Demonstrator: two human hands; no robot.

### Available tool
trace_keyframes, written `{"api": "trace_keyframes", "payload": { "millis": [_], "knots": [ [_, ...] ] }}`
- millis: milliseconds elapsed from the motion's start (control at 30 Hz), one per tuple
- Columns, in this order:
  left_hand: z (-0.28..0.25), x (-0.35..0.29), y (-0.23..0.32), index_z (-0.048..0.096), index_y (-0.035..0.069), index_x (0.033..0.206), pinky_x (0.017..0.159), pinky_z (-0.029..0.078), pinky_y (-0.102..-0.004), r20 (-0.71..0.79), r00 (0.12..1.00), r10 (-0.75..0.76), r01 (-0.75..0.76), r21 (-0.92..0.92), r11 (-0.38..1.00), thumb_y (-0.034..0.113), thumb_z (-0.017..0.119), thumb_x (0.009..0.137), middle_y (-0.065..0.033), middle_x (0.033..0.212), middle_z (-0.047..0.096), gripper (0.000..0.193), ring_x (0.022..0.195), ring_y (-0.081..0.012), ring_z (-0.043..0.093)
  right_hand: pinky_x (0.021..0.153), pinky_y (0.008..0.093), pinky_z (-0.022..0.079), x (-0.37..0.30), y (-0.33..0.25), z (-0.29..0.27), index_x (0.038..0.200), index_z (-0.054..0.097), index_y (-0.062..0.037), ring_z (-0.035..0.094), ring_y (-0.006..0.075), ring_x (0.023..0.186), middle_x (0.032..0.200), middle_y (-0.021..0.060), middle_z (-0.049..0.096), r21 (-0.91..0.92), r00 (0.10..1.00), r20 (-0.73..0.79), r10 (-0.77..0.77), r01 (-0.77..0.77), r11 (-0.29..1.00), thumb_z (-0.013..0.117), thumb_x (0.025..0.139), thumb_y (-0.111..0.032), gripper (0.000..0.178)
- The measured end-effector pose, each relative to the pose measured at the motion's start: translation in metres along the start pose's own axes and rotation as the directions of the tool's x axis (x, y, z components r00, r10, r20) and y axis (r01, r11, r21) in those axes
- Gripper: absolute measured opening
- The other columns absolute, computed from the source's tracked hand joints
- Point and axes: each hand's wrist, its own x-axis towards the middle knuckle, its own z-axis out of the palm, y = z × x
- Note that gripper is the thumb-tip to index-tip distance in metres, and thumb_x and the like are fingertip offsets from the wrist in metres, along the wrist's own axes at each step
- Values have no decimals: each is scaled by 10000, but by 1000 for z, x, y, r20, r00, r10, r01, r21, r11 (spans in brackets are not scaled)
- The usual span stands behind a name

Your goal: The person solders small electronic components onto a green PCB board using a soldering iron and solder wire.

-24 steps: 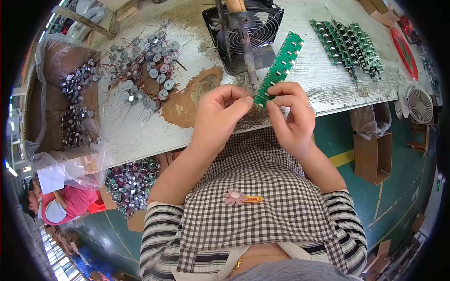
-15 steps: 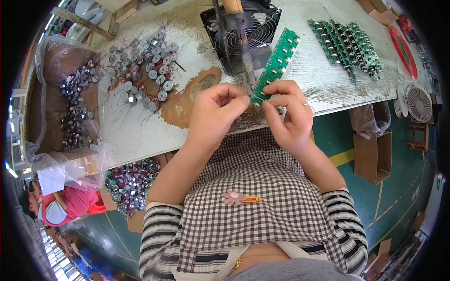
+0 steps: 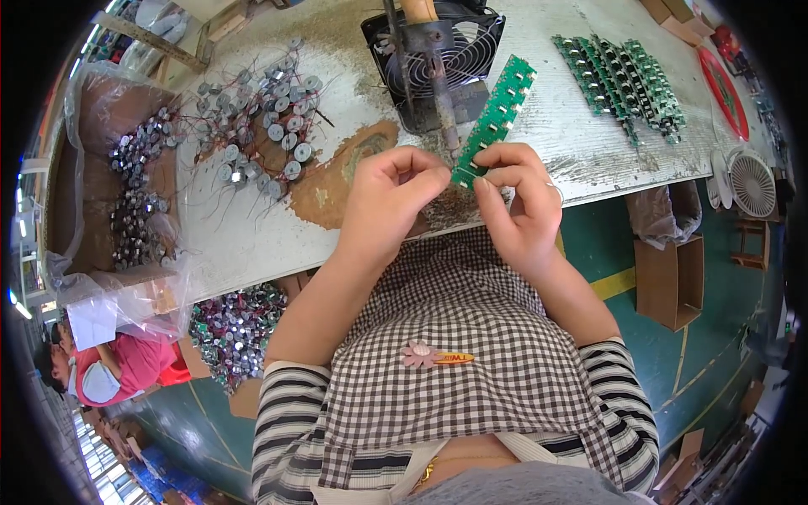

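Note:
My right hand (image 3: pixel 518 202) pinches the near end of a long green circuit board strip (image 3: pixel 497 116), which slants up toward the fan. My left hand (image 3: pixel 389 198) is curled beside it, fingertips close to the strip's lower end; I cannot tell whether a small part sits between those fingers. Both hands hover over the front edge of the worn white workbench (image 3: pixel 252 244). A pile of small round silver components with red wires (image 3: pixel 265 126) lies to the left of my left hand.
A black square fan (image 3: pixel 438 50) with a soldering iron stand stands just beyond my hands. More green board strips (image 3: pixel 623 80) lie at the right. A bag-lined box of components (image 3: pixel 126 194) sits left. Cardboard boxes (image 3: pixel 673 269) stand on the green floor; another person (image 3: pixel 101 370) sits lower left.
Both hands have shifted slightly, with the left fingers drawing a little away from the strip's lower end. The green strip stays tilted in my right hand.

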Motion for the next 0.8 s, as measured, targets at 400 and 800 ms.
{"api": "trace_keyframes", "payload": {
  "millis": [400, 800],
  "knots": [
    [-4, -2, -6, 633, 11, 823, 554, 408, -177, -12, 1000, 21, -21, 4, 1000, 71, 661, 799, 6, 764, 611, 70, 638, -32, 522, 698, 317, 486, -1, -2, 3, 796, 554, 13, 607, 264, 796, 910, 169, 617, -2, 1000, 16, 5, -4, 1000, 647, 737, 73, 126],
    [-39, 1, 7, 684, 93, 889, 855, 430, -350, 22, 727, 687, -538, 640, 549, 182, 770, 665, -100, 1079, 590, 256, 951, -253, 543, 611, 189, 409, -8, 1, -11, 881, 520, 18, 483, 71, 680, 966, 140, 586, 269, 977, 18, 210, -207, 941, 524, 900, 25, 20]
  ]
}}
